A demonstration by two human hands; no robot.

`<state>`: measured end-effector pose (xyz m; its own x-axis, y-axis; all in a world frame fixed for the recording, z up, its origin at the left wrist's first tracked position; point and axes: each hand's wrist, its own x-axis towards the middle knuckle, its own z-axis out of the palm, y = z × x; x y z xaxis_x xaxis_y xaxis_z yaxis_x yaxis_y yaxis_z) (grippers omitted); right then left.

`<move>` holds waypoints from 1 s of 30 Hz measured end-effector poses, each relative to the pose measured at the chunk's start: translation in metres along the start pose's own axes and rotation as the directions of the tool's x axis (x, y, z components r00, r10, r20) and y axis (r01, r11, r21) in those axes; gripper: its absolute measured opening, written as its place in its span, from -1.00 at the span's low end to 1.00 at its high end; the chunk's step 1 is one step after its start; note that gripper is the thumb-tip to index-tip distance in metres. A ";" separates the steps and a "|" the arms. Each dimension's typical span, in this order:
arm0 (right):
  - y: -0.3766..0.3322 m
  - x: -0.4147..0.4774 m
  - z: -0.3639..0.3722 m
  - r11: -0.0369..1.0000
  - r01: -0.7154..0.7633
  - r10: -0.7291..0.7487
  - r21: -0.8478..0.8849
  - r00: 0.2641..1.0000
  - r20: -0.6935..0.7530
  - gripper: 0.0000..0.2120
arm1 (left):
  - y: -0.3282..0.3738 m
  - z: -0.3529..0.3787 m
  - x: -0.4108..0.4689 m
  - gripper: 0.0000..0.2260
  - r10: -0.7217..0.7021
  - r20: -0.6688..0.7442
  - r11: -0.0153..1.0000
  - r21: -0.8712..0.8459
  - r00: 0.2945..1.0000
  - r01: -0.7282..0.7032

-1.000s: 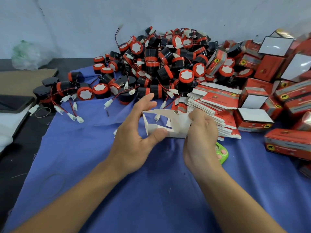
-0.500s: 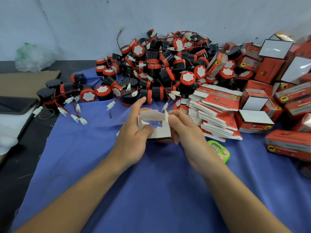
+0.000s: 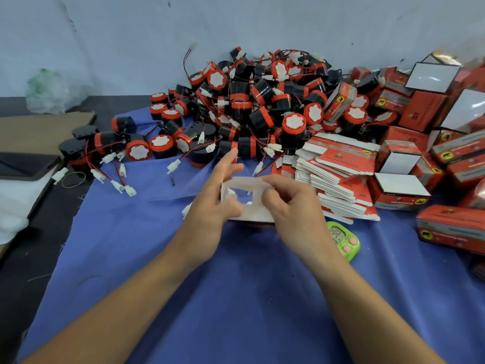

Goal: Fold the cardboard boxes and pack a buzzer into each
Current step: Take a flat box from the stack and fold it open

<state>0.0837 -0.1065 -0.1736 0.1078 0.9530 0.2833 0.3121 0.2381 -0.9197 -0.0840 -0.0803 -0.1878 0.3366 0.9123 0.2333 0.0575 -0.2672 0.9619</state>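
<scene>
I hold a small cardboard box (image 3: 250,203), white inside and red outside, over the blue cloth (image 3: 236,285) at the centre. It is opened up into a square tube with its mouth toward me. My left hand (image 3: 212,203) grips its left side, thumb in front and fingers behind. My right hand (image 3: 291,206) pinches its right wall and top edge. A large heap of red-and-black buzzers (image 3: 249,109) with wires and white plugs lies just beyond. A stack of flat unfolded boxes (image 3: 338,174) sits right of my hands.
Folded red boxes (image 3: 430,143) pile up at the right, one (image 3: 451,232) near the cloth's right edge. A green timer (image 3: 343,239) lies by my right wrist. Brown cardboard (image 3: 39,130), a dark tray and a plastic bag (image 3: 49,90) sit at the left.
The box went from a half-flat sheet to an opened square tube. Both hands closed in on it, and my right hand moved left onto its right wall.
</scene>
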 end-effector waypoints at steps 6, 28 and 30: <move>0.001 0.002 -0.007 0.959 -0.128 0.145 0.253 0.988 -0.051 -0.56 | 0.006 0.007 0.002 -0.68 -0.001 -0.050 0.996 -0.091 0.999 -0.004; -0.004 0.003 -0.013 0.959 -0.184 0.168 0.217 0.982 0.089 -0.77 | 0.006 0.009 -0.002 -0.71 0.012 -0.211 0.999 -0.031 0.977 -0.019; -0.003 0.001 -0.011 0.985 -0.129 0.124 0.111 0.991 0.052 -0.70 | 0.008 0.012 -0.004 -0.66 0.027 -0.248 0.999 0.027 0.968 -0.021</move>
<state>0.0930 -0.1078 -0.1679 0.0959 0.9836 0.1529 0.1886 0.1329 -0.9730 -0.0732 -0.0898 -0.1829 0.0947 0.9531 0.2874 0.0752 -0.2948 0.9526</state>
